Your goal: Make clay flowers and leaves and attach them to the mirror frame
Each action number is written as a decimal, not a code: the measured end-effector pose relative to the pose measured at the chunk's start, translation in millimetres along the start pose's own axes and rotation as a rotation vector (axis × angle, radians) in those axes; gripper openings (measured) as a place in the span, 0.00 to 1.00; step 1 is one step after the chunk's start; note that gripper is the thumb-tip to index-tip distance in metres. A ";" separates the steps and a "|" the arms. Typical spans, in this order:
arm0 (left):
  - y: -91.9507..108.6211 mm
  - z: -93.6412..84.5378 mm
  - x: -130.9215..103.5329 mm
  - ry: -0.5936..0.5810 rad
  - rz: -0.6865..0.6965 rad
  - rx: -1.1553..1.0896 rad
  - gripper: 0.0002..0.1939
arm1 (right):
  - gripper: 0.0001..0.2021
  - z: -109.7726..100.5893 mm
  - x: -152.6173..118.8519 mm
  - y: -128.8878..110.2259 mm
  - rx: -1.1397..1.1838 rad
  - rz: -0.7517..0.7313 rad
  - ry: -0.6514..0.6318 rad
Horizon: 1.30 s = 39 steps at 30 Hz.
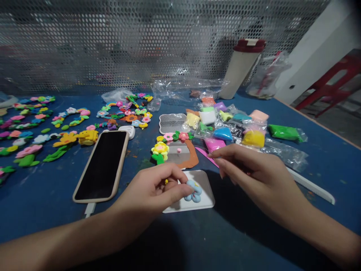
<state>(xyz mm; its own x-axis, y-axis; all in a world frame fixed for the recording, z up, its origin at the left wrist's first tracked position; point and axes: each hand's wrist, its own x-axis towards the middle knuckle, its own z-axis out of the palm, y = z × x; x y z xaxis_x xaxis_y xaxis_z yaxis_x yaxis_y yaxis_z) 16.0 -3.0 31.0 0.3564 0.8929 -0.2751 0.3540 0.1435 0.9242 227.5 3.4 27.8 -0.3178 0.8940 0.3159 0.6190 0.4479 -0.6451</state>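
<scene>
My left hand (158, 188) pinches a light-blue clay flower (193, 191) between thumb and fingertips, just over a small white board (205, 184). A yellow bit (166, 181) shows at its curled fingers. To the right, my right hand (254, 175) is closed in a pinch in front of a pink modelling tool (202, 152); whether it grips the tool or a tiny piece cannot be made out. Beyond the board is a frame (193, 155) with a brown clay border, clay flowers and leaves along its left and top, and a small pink lump (179, 150) on its clear middle.
A phone (103, 165) with a cable lies at left. Several decorated clay pieces (66, 139) spread across the far left. Bagged coloured clay (222, 133) is heaped at right, by a white comb (313, 186). A tumbler (242, 67) stands before a perforated metal screen (113, 45).
</scene>
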 end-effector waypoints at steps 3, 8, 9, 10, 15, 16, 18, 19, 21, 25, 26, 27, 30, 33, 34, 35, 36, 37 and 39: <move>-1.7 -1.0 1.2 0.049 0.065 0.101 0.11 | 0.07 2.4 1.3 6.1 -0.019 0.096 -0.060; -3.7 0.5 1.8 0.028 0.072 0.084 0.11 | 0.09 6.2 -0.8 3.2 0.159 0.102 -0.256; -4.1 1.1 1.8 0.021 0.064 0.065 0.11 | 0.09 6.5 -1.5 -0.1 0.208 0.113 -0.297; -4.4 1.6 1.7 0.016 0.058 0.048 0.10 | 0.09 7.0 -2.3 -3.9 0.257 0.132 -0.331; -5.1 2.6 2.3 -0.003 0.043 0.039 0.10 | 0.04 11.4 -6.5 -15.5 0.438 0.261 -0.470; -5.2 2.7 2.6 -0.006 0.040 0.042 0.10 | 0.04 12.3 -7.1 -15.3 0.473 0.283 -0.480; -5.6 3.0 3.4 -0.003 0.039 0.049 0.11 | 0.05 13.7 -7.8 -13.6 0.549 0.321 -0.496; -6.0 3.3 3.7 -0.003 0.042 0.057 0.11 | 0.05 14.2 -7.8 -12.5 0.586 0.333 -0.502; -7.3 4.0 4.5 -0.003 0.045 0.078 0.11 | 0.07 14.9 -7.5 -11.0 0.640 0.351 -0.504; -10.0 4.4 6.0 -0.022 0.022 0.119 0.10 | 0.09 15.9 -6.1 -10.8 0.687 0.407 -0.517; -10.2 4.1 6.3 -0.031 0.017 0.132 0.10 | 0.09 16.1 -5.8 -10.6 0.695 0.415 -0.524; -10.4 3.8 6.6 -0.040 0.014 0.144 0.10 | 0.10 16.2 -5.5 -10.0 0.699 0.414 -0.531; -11.5 2.4 6.6 -0.058 0.033 0.193 0.09 | 0.10 16.3 -4.4 -6.1 0.678 0.407 -0.532; -16.9 2.0 4.8 -0.018 0.160 0.369 0.11 | 0.09 16.4 -3.1 -1.3 0.653 0.403 -0.533; -19.6 2.1 4.2 0.005 0.225 0.451 0.11 | 0.09 16.4 -2.6 -0.3 0.634 0.400 -0.539; -22.6 2.3 3.7 0.016 0.294 0.529 0.11 | 0.09 16.3 -2.1 0.2 0.607 0.395 -0.549; -25.5 2.3 3.4 0.031 0.354 0.594 0.10 | 0.09 16.2 -1.7 0.3 0.575 0.391 -0.559; -28.1 2.3 3.3 0.043 0.400 0.643 0.10 | 0.09 16.0 -1.3 0.0 0.544 0.389 -0.569; -31.7 1.5 4.0 0.047 0.494 0.747 0.13 | 0.09 15.5 -0.5 -1.4 0.501 0.387 -0.582</move>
<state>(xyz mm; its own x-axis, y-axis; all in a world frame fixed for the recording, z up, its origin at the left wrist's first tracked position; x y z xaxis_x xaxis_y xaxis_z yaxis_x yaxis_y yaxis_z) 7.5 -4.6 0.2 0.5874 0.7980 0.1347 0.6456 -0.5624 0.5167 215.6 2.2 17.7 -0.5527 0.7742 -0.3085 0.4137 -0.0666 -0.9080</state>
